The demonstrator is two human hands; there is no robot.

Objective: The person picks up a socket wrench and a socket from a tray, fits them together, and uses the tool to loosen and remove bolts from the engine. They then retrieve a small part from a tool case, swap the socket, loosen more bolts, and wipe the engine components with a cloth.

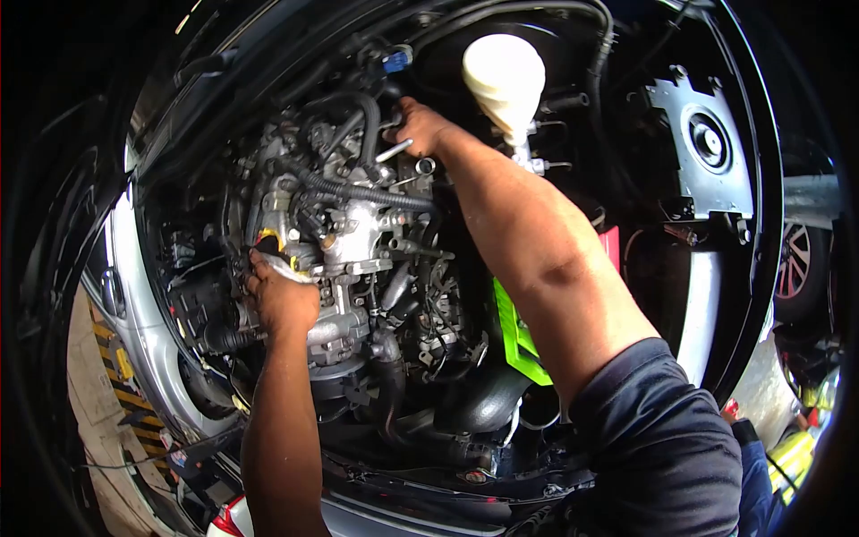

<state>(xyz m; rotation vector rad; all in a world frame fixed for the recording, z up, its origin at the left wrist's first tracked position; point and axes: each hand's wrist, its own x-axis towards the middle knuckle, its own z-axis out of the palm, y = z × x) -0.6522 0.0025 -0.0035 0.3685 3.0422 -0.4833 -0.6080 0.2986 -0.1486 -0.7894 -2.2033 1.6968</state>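
Note:
An open car engine bay spreads below me, with the bare metal engine (358,234) in its middle. My left hand (288,302) is at the engine's left side, fingers curled around a crumpled white cloth (284,267). Right beside that cloth is a yellow part (268,238). My right hand (422,128) reaches to the back of the engine, its fingers bent down among hoses. What those fingers grip is hidden. Close under the palm a thin silver rod (394,150) sticks out, near a round metal tube end (425,166). A ribbed black hose (371,192) crosses the engine top.
A white funnel-shaped container (504,76) stands upright behind my right forearm. Under that arm shows a bright green piece (521,336). A metal plate (707,143) is fixed at the right. The silver fender (148,295) borders the left, and a person's dark sleeve (756,474) shows lower right.

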